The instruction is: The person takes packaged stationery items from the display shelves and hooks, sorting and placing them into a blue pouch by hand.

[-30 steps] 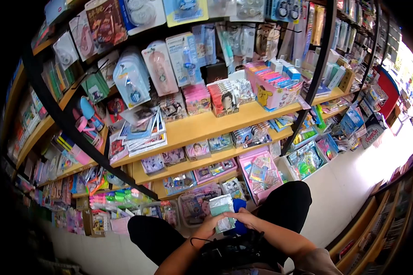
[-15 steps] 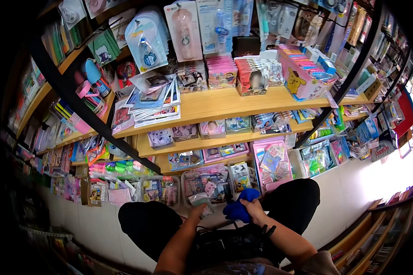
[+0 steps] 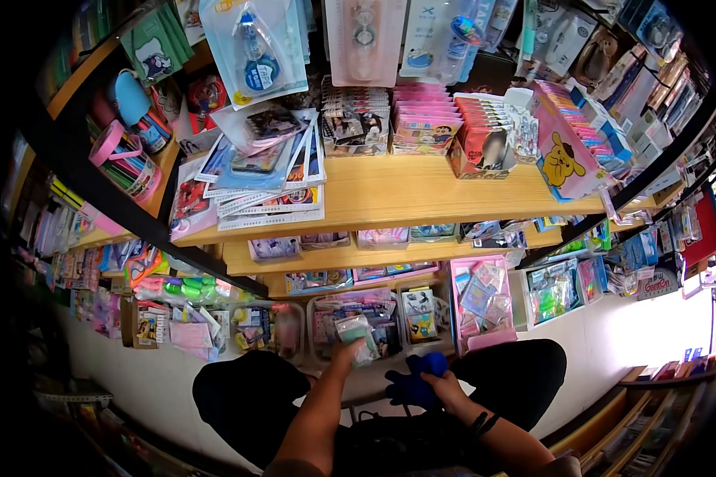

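My left hand grips a small clear packet with pale green and white contents, held over the front of a clear bin full of packaged goods. My right hand is closed on a bunched blue cloth, which hangs between my knees. The cloth's exact form cannot be made out. Just right of the packet, a small box holds cards with a yellow picture. Farther right sits a pink box of packets.
Above the bins runs a wooden shelf with stacked papers and boxed small packs. Blister packs hang over it. Dark slanted posts frame the shelf. More filled boxes line the floor on both sides.
The hands have parted; the left carried the packet away from the blue cloth and forward to the bin. The right keeps the cloth. The view has shifted closer to the shelf.
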The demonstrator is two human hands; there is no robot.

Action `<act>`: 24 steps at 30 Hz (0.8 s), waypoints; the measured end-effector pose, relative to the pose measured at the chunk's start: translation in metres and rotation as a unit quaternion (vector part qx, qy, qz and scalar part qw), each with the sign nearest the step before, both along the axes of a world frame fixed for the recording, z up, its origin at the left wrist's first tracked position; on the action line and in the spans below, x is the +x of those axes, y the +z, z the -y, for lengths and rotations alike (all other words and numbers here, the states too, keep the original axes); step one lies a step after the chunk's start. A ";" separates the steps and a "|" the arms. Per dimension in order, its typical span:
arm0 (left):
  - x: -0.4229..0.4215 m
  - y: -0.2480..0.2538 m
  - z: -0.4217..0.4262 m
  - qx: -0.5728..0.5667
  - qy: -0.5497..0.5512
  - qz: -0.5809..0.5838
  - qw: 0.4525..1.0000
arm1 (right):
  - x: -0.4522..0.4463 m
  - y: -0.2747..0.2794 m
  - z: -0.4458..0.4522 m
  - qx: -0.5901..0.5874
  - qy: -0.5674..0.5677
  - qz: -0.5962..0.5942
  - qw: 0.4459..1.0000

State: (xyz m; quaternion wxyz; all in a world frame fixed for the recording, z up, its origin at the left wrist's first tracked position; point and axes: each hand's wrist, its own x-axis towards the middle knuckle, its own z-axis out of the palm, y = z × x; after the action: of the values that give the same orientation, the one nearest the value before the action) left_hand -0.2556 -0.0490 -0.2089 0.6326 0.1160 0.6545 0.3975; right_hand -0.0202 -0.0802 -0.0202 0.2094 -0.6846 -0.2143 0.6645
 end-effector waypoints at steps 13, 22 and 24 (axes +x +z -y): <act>-0.085 -0.141 0.031 0.085 -0.159 -0.141 0.973 | -0.001 -0.009 -0.001 0.045 0.038 -0.019 0.998; -0.016 0.050 0.052 -0.047 -0.300 -0.215 0.928 | 0.006 -0.001 0.018 0.052 -0.029 -0.057 0.997; -0.029 -0.038 0.068 0.008 -0.350 -0.323 0.879 | 0.008 0.016 0.015 0.084 -0.080 -0.045 0.992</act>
State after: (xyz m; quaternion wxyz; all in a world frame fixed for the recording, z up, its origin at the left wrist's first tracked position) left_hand -0.2847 -0.1171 -0.2472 0.4826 0.4647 0.7361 0.0962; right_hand -0.0124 -0.0950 -0.0038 0.3287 -0.6489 -0.2042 0.6552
